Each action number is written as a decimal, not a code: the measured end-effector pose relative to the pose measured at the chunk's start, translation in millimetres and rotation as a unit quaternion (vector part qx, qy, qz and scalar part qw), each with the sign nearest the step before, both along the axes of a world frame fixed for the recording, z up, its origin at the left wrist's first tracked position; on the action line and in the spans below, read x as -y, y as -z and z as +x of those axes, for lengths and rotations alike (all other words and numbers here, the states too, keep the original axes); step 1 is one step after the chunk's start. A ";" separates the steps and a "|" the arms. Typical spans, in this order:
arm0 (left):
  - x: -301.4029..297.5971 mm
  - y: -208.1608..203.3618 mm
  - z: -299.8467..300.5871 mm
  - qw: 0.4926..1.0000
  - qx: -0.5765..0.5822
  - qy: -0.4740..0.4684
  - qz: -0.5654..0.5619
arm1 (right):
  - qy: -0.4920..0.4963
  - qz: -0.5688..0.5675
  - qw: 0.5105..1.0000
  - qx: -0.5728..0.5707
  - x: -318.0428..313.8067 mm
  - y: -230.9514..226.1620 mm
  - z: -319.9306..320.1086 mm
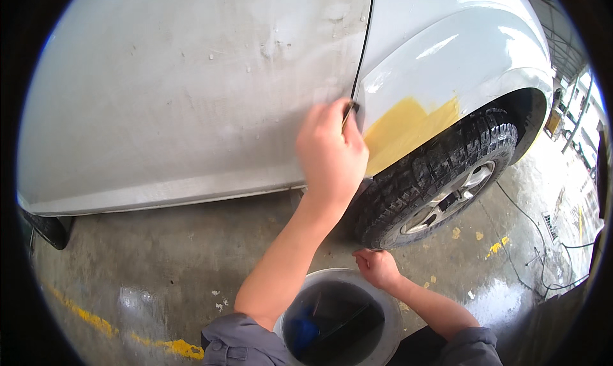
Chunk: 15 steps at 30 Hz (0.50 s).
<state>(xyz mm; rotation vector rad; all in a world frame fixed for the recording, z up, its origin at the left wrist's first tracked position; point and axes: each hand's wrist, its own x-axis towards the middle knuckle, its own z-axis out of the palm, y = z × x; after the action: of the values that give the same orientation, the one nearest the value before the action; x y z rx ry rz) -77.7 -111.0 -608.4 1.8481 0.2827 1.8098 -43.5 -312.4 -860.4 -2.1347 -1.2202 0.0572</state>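
My left hand is raised against the car's side, where the pale, dirt-streaked door meets the fender. Its fingers close round a small dark flat piece with a thin yellowish edge; slight blur hides what kind it is. Right beside that hand, a yellow patch covers the lower part of the light fender. My right hand is curled closed between the tyre and the bucket rim, and whatever its fingers may hold is hidden. Dark liquid and something blue are inside the round bucket.
A knobbly black tyre on a silver wheel stands to the right. Black cables trail over the wet, stained concrete floor. A worn yellow line crosses the floor at lower left.
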 end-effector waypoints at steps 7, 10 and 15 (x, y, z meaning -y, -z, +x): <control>-6.2 7.5 4.8 0.999 0.018 0.001 0.037 | 0.000 0.013 1.000 -0.005 2.1 -1.6 3.8; -4.5 -0.5 -2.0 0.999 0.010 0.010 0.034 | -0.008 -0.002 1.000 0.015 -0.1 -7.7 0.4; -2.7 -7.2 0.6 0.999 0.029 0.005 0.032 | 0.000 -0.015 0.998 0.069 3.8 -9.7 -7.5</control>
<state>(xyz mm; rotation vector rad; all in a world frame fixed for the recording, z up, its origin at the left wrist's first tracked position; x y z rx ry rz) -77.1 -108.3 -601.2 1.8323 0.1962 1.8837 -51.0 -316.2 -850.7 -2.1953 -1.3045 -0.0725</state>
